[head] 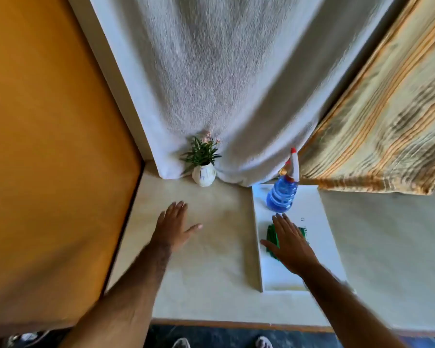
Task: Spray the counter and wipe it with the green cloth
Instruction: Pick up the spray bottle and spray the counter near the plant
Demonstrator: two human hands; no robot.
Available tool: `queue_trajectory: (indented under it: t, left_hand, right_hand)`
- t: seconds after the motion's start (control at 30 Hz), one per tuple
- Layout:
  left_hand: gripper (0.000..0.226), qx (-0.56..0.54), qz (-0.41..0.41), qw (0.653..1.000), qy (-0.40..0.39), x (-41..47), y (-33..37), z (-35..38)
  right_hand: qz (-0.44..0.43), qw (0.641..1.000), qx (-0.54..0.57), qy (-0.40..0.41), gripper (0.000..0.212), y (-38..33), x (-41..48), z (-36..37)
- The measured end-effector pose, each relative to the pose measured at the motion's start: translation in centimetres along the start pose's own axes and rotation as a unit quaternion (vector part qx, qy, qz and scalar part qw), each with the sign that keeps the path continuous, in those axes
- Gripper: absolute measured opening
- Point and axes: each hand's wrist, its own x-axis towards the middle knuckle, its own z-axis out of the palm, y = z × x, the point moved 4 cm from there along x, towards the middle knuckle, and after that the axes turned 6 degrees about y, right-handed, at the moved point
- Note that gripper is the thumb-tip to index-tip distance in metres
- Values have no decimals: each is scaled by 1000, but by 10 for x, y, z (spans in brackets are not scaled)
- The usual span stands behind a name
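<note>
Two flat hands with fingers spread reach over the pale counter (pixel 211 259): the left hand (pixel 172 227) above bare surface, the right hand (pixel 290 244) palm-down over the green cloth (pixel 273 237) on a white tray (pixel 319 247). Beyond the cloth, a blue spray bottle (pixel 281 192) stands upright. A small potted plant (pixel 203 164) sits against the white curtain (pixel 224 84); an orange wall (pixel 48 146) bounds the left edge.

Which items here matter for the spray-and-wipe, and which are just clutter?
For the job: spray bottle, green cloth under the right hand, counter.

Lying about: flower vase, white tray holding the bottle and cloth, white curtain, striped curtain.
</note>
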Motion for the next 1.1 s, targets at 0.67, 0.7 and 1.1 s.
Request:
queue_trajectory:
  t: [0.67, 0.7, 1.1]
  left_hand:
    - [94, 62, 20, 996, 64, -16, -33, 98]
    - [94, 63, 21, 996, 68, -16, -34, 99]
    - [96, 83, 25, 991, 98, -17, -37, 106]
  right_hand:
    - [162, 860, 404, 266, 89, 32, 101, -50]
    - [150, 858, 417, 260, 81, 32, 112, -55]
    - [207, 788, 478, 329, 14, 37, 143, -41]
